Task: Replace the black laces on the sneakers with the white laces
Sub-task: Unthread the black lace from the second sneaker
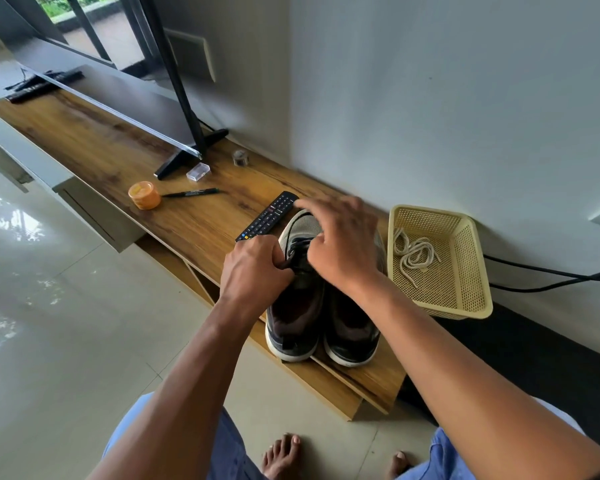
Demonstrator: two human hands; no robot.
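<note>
Two grey-and-dark sneakers stand side by side on the wooden shelf (174,220), heels toward me: the left sneaker (293,317) and the right sneaker (352,336). The left one carries a black lace (297,247) across its tongue. My left hand (253,268) pinches that black lace at the shoe's left side. My right hand (340,237) hovers over the laces, thumb and a finger closing on the black lace, its other fingers spread. White laces (413,256) lie loosely coiled in the cream plastic basket (465,299) to the right of the shoes.
A black remote (267,216) lies just beyond the left sneaker's toe. Farther left sit an orange round tub (144,195), a black marker (191,193), a small clear box (198,171) and a TV stand foot (187,154). Black cables (551,278) run behind the basket.
</note>
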